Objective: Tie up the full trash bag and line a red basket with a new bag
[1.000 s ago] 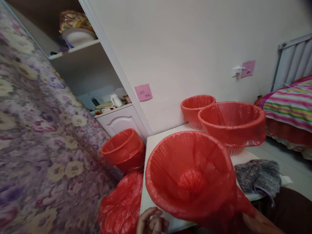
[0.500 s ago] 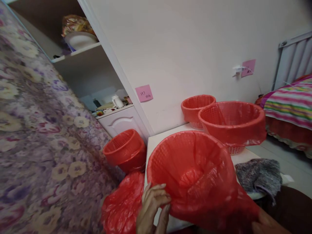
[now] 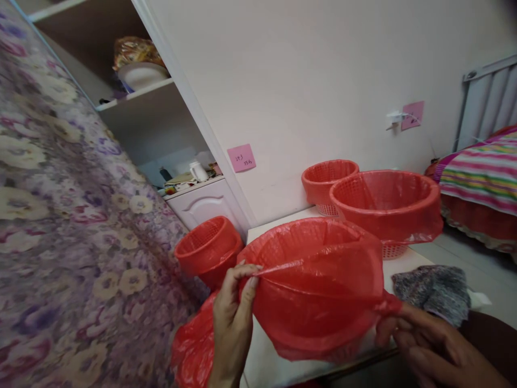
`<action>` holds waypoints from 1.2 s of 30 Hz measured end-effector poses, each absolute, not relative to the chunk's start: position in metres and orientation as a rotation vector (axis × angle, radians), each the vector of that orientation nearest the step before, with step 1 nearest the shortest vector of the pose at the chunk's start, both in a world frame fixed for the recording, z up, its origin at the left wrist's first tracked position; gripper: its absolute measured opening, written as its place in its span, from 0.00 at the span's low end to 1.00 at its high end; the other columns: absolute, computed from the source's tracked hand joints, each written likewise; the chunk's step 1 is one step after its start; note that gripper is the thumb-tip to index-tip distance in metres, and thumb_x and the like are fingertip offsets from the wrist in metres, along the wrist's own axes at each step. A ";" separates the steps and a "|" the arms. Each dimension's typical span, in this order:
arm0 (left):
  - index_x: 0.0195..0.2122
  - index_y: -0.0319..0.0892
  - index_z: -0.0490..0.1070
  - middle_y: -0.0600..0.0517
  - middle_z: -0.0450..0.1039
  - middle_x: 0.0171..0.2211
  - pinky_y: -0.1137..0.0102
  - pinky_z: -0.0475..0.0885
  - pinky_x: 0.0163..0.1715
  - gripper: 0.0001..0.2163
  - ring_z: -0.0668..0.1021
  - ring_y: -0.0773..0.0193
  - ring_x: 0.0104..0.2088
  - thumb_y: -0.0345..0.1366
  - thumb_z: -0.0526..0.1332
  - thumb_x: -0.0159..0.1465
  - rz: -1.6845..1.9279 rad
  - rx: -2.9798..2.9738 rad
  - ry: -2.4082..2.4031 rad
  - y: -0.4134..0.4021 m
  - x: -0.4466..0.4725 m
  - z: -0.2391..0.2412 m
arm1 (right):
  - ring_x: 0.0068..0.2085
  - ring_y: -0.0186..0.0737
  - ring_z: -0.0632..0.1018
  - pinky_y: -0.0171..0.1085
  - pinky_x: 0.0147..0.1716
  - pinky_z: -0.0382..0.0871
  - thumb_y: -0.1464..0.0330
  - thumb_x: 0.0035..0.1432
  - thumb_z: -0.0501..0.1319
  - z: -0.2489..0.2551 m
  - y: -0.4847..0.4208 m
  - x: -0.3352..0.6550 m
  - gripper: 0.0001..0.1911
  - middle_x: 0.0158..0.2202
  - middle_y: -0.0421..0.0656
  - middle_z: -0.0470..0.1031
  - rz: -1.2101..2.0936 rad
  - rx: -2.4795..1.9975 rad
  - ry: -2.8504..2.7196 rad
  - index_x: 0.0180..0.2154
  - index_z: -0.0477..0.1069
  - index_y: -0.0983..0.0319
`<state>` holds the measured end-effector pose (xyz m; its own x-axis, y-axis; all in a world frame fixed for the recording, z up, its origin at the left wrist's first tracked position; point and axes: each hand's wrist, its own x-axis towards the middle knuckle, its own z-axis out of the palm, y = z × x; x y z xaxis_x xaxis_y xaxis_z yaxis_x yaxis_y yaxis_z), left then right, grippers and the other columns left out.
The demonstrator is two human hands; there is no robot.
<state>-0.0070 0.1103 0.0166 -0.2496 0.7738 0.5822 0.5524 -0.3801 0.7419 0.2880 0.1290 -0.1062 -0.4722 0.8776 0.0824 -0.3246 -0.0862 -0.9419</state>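
Note:
A red mesh basket (image 3: 283,245) lined with a thin red plastic bag (image 3: 315,302) rests tilted at the near edge of a white table (image 3: 274,366). My left hand (image 3: 232,323) pinches the bag's rim at the basket's left side. My right hand (image 3: 428,345) grips the bunched bag at the basket's right side. The film is pulled taut between both hands across the basket's mouth.
Two more lined red baskets (image 3: 388,205) (image 3: 327,180) stand at the table's far end. Another (image 3: 208,253) sits on the floor left, above a loose red bag (image 3: 189,350). A grey knitted cloth (image 3: 432,288) lies right. A floral curtain (image 3: 60,231) hangs left.
My left hand rose from the bottom edge and took hold of the bag's rim. My right hand came up and pulled the bag sideways, stretching it across the basket, which tipped flatter.

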 end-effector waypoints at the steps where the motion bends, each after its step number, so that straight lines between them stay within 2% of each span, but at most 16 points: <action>1: 0.40 0.50 0.71 0.58 0.74 0.41 0.75 0.64 0.53 0.03 0.73 0.68 0.48 0.37 0.59 0.67 1.690 1.797 1.605 0.113 -0.006 0.020 | 0.17 0.27 0.63 0.31 0.16 0.58 0.54 0.55 0.64 -0.104 0.131 0.290 0.24 0.31 0.41 0.76 1.684 -0.698 -1.309 0.53 0.71 0.51; 8: 0.39 0.50 0.72 0.60 0.73 0.39 0.77 0.64 0.50 0.02 0.73 0.70 0.46 0.37 0.60 0.67 1.720 1.925 1.575 0.127 0.000 0.044 | 0.22 0.32 0.69 0.31 0.18 0.66 0.56 0.59 0.62 -0.086 0.136 0.301 0.21 0.33 0.42 0.76 1.440 -0.817 -1.453 0.54 0.70 0.50; 12: 0.38 0.48 0.71 0.58 0.73 0.38 0.74 0.65 0.46 0.03 0.74 0.69 0.41 0.38 0.60 0.66 1.708 1.943 1.510 0.141 0.004 0.057 | 0.24 0.34 0.71 0.32 0.20 0.65 0.55 0.58 0.62 -0.073 0.136 0.301 0.20 0.32 0.41 0.76 1.218 -1.014 -1.413 0.52 0.71 0.53; 14: 0.38 0.47 0.71 0.57 0.72 0.37 0.73 0.66 0.42 0.03 0.74 0.68 0.39 0.38 0.60 0.66 1.705 1.916 1.483 0.150 0.005 0.062 | 0.28 0.37 0.74 0.33 0.23 0.66 0.54 0.57 0.63 -0.072 0.140 0.301 0.21 0.31 0.40 0.76 1.086 -1.089 -1.369 0.50 0.72 0.54; 16: 0.38 0.46 0.71 0.57 0.71 0.36 0.73 0.66 0.40 0.03 0.74 0.68 0.37 0.38 0.61 0.65 1.718 1.897 1.456 0.158 0.007 0.067 | 0.30 0.39 0.75 0.34 0.25 0.66 0.54 0.56 0.64 -0.076 0.148 0.304 0.25 0.30 0.39 0.75 0.985 -1.118 -1.388 0.53 0.70 0.53; 18: 0.38 0.46 0.70 0.57 0.71 0.35 0.73 0.65 0.40 0.02 0.73 0.68 0.37 0.37 0.61 0.65 1.734 1.908 1.447 0.166 0.009 0.071 | 0.28 0.37 0.73 0.35 0.25 0.65 0.54 0.56 0.63 -0.082 0.159 0.309 0.26 0.28 0.37 0.73 0.909 -1.128 -1.504 0.56 0.68 0.53; 21: 0.37 0.46 0.70 0.58 0.71 0.33 0.74 0.65 0.40 0.02 0.73 0.68 0.36 0.36 0.59 0.66 1.732 1.976 1.449 0.178 0.014 0.078 | 0.23 0.38 0.72 0.36 0.24 0.65 0.55 0.58 0.62 -0.087 0.174 0.316 0.20 0.22 0.37 0.71 0.811 -1.112 -1.673 0.49 0.75 0.55; 25: 0.36 0.46 0.69 0.57 0.70 0.32 0.74 0.66 0.40 0.01 0.73 0.68 0.36 0.35 0.59 0.65 1.737 2.018 1.371 0.192 0.019 0.086 | 0.27 0.42 0.77 0.37 0.24 0.67 0.55 0.60 0.60 -0.075 0.186 0.318 0.14 0.22 0.40 0.75 0.644 -1.116 -1.691 0.38 0.76 0.57; 30: 0.37 0.45 0.68 0.57 0.68 0.33 0.74 0.65 0.40 0.02 0.71 0.69 0.35 0.35 0.58 0.66 1.900 2.001 1.345 0.202 0.017 0.092 | 0.23 0.35 0.74 0.35 0.24 0.69 0.55 0.62 0.58 -0.051 0.199 0.311 0.13 0.30 0.40 0.78 0.752 -1.103 -1.624 0.40 0.69 0.57; 33: 0.36 0.44 0.68 0.57 0.68 0.32 0.75 0.64 0.38 0.01 0.70 0.69 0.34 0.34 0.59 0.65 2.068 2.007 1.337 0.203 0.013 0.097 | 0.29 0.37 0.77 0.38 0.32 0.73 0.55 0.62 0.58 -0.038 0.210 0.303 0.13 0.31 0.39 0.76 0.831 -0.993 -1.546 0.40 0.68 0.57; 36: 0.37 0.43 0.69 0.58 0.68 0.32 0.76 0.65 0.36 0.01 0.71 0.70 0.33 0.33 0.60 0.64 2.226 2.029 1.316 0.201 0.008 0.103 | 0.35 0.39 0.77 0.40 0.36 0.71 0.57 0.63 0.58 -0.025 0.221 0.294 0.10 0.33 0.39 0.74 0.758 -0.918 -1.552 0.39 0.68 0.56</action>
